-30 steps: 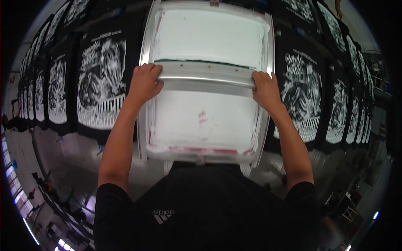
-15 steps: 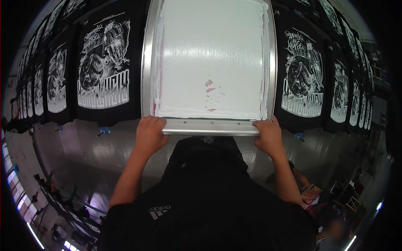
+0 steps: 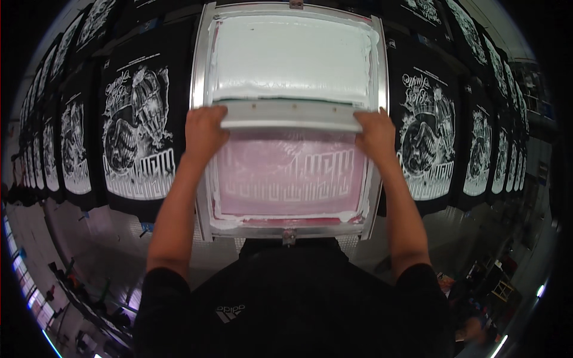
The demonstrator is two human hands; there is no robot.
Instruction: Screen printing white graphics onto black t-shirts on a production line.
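Squeegee, broad and metal-backed, lies crosswise over the middle of the screen-printing frame, and there's a hand at either end of it! Left hand has its fingers wrapped over the far side of the left end, thumb apparently tucked on the near side; right hand mirrors that at the right end, its fingers closed round the metal, though blur softens the detail. Beyond the bar, a thick white coat of ink covers the far half; on the near side the pinkish mesh shows a pale, blocky pattern. Now, how does this bar handle? It looks rigid and fairly weighty, probably steady under a firm two-handed push, while the dark green blade along its far edge is likely rubbery, with a little give. The ends look the place to hold, wide apart, so the pressure can stay level from left to right. Watch that ink, though: it looks pasty and would make the smooth metal slippery if it crept onto the grip. The mesh is surely the delicate one, taut and thin, wanting no hard corner dug into it. Printed black shirts flank the frame left and right.
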